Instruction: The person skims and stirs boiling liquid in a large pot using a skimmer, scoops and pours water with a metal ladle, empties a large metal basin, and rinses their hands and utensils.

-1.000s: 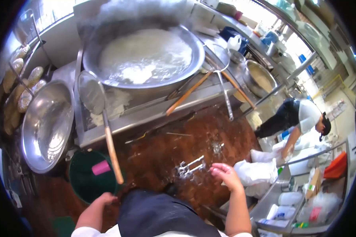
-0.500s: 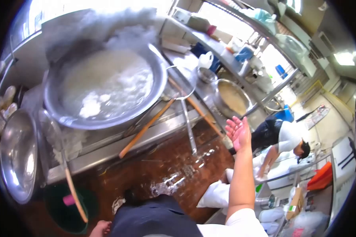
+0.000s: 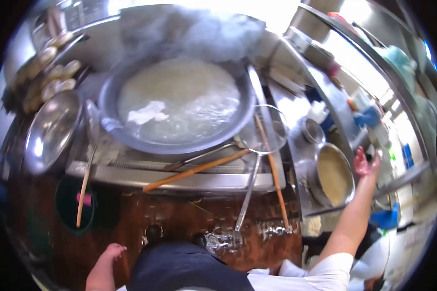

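Kitchen floor (image 3: 116, 213), head view: brown, wet.
Wide pan (image 3: 179, 147): steaming, left of pot.
Right hand (image 3: 366, 166): spread, seemingly empty; pot (image 3: 316, 181) of tan liquid nearest, contact unclear.
Left hand (image 3: 115, 250): loosely curled, low; grasp cannot be told.
Change: right arm raised outward, bringing hand pot-side.

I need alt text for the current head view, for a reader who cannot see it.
A person's open right hand extends near a metal pot of beige liquid, the left hand low beside a dark apron. Ahead, a wide steaming pan holds cloudy, rippling liquid.
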Demonstrator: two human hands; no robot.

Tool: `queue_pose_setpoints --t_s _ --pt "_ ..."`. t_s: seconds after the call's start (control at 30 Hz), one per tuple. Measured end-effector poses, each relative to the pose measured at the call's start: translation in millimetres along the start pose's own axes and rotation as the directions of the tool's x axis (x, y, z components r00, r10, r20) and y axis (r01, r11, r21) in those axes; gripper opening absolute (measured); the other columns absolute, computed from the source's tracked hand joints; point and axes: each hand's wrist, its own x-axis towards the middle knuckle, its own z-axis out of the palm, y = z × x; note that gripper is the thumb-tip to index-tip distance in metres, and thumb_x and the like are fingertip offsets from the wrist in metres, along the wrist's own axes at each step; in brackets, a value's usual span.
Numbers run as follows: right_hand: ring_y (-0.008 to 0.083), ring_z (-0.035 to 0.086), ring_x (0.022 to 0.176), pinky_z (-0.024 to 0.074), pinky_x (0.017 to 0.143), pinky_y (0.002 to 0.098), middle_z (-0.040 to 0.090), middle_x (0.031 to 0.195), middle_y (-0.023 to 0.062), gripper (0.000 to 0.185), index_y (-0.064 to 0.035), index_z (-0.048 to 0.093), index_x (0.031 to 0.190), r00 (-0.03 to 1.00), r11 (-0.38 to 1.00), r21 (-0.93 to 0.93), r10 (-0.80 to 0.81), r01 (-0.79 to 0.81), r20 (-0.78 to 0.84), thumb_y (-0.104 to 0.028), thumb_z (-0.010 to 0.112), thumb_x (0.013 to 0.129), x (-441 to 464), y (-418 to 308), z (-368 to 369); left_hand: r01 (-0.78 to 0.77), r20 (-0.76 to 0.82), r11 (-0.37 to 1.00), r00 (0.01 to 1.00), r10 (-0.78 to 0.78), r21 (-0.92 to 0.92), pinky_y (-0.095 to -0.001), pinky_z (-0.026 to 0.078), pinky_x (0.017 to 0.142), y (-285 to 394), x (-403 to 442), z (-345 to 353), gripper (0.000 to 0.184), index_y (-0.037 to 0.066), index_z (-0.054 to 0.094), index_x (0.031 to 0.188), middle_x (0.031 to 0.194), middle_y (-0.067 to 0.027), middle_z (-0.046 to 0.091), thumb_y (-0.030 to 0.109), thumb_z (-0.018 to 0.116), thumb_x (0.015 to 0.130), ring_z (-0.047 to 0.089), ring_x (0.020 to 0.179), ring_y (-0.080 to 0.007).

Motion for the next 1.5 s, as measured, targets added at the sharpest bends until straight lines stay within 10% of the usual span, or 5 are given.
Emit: queue_pose_setpoints --t_s 0.77,0.93,1.0,1.17,1.5 --pt "0.0122 0.049 0.063 0.0418 0.052 0.0248 0.051 0.074 0.0029 0.012 -0.004 0.05 0.095 0.772 0.981 0.02 0.141 -0.194 0.619 -0.016 0.048 0.095 1.9 16.8 -6.5 -0.235 -0.129 0.971 0.965 0.229 -0.038 -0.034 0.049 0.079 -45.1 -70.6 -28.1 0.042 0.01 0.067 0.107 0.097 -0.0091 0.067 0.041 0.066 0.08 0.063 0.086 -0.0215" --pt "0.0109 0.046 0.061 0.0346 0.047 0.0225 0.048 0.076 0.002 0.017 -0.0031 0.049 0.106 0.836 0.994 -0.103 0.076 -0.023 0.544 -0.017 0.047 0.096 -98.8 84.4 57.5 -0.481 -0.69 0.866 0.674 0.266 -0.137 -0.0409 0.045 0.082 19.1 -94.4 -113.5 0.034 0.008 0.066 0.098 0.098 -0.0094 0.065 0.032 0.07 0.075 0.06 0.094 -0.0274" --pt "0.0109 0.046 0.062 0.0335 0.046 0.022 0.048 0.079 0.002 0.023 -0.0024 0.046 0.114 0.822 0.989 -0.147 0.113 -0.037 0.558 -0.017 0.046 0.096 -131.2 114.0 79.6 -0.462 -0.876 0.841 0.234 0.422 0.282 -0.0413 0.045 0.075 30.1 -77.5 -145.8 0.034 0.011 0.067 0.095 0.089 -0.0078 0.062 0.035 0.071 0.071 0.058 0.087 -0.0287" --pt "0.014 0.048 0.062 0.0384 0.05 0.0268 0.047 0.077 0.0023 0.026 -0.003 0.042 0.113 0.709 0.941 -0.12 0.319 -0.317 0.629 -0.017 0.048 0.092 -245.4 223.2 171.7 -0.293 -0.652 0.877 0.588 0.479 0.38 -0.0427 0.041 0.085 32.4 -10.2 -205.1 0.094 0.001 0.046 0.125 0.105 -0.0137 0.062 0.053 0.078 0.054 0.055 0.1 -0.0301" --pt "0.012 0.042 0.049 0.0335 0.039 0.0247 0.04 0.063 -0.0015 0.023 -0.0091 0.049 0.106 0.664 0.755 -0.516 0.631 -0.405 0.401 -0.012 0.054 0.083 -321.3 418.0 290.7 -0.64 -0.308 0.743 0.759 0.573 -0.195 -0.0354 0.048 0.063 11.3 26.6 -213.3 0.026 0.003 0.061 0.083 0.072 -0.0104 0.062 0.021 0.067 0.065 0.06 0.066 -0.0214"
